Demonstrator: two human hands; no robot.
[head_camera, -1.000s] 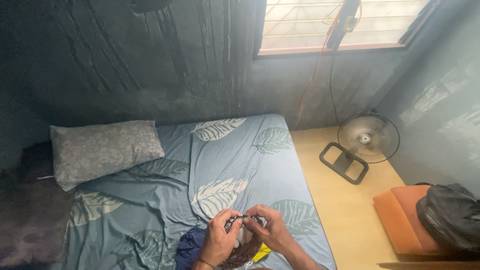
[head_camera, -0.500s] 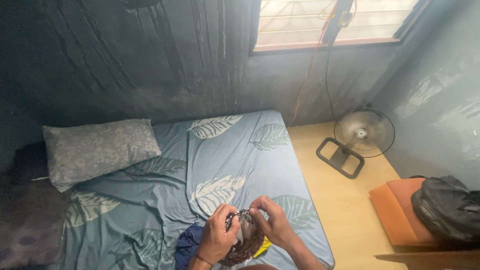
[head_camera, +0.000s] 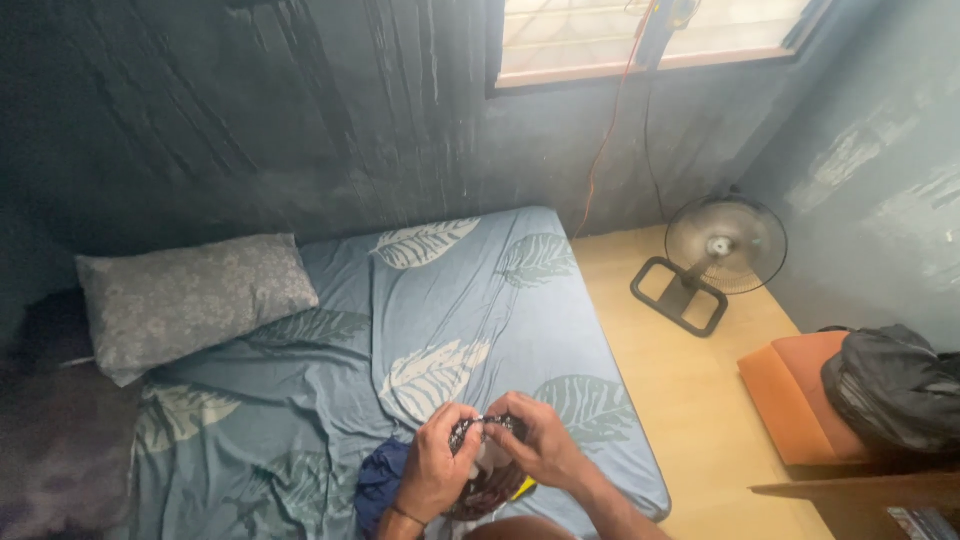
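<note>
My left hand (head_camera: 437, 462) and my right hand (head_camera: 540, 447) meet over the near end of a mattress and both pinch a small dark patterned garment (head_camera: 487, 482), with a pale lining showing between my fingers. A dark blue cloth (head_camera: 378, 478) lies under my left hand. A bit of yellow cloth (head_camera: 521, 490) peeks out below my right hand. All of it rests on a blue sheet with a leaf print (head_camera: 400, 340).
A grey patterned pillow (head_camera: 190, 297) lies at the mattress's far left. On the wooden floor (head_camera: 700, 400) to the right stand a floor fan (head_camera: 715, 250) and an orange cushion (head_camera: 800, 395) with a black bag (head_camera: 895, 385) on it. Cables (head_camera: 610, 120) hang below the window (head_camera: 620, 35).
The view has tipped down a little and shifted, so the room sits higher in the picture. My fingers have worked along the garment's edge; both hands keep hold of it.
</note>
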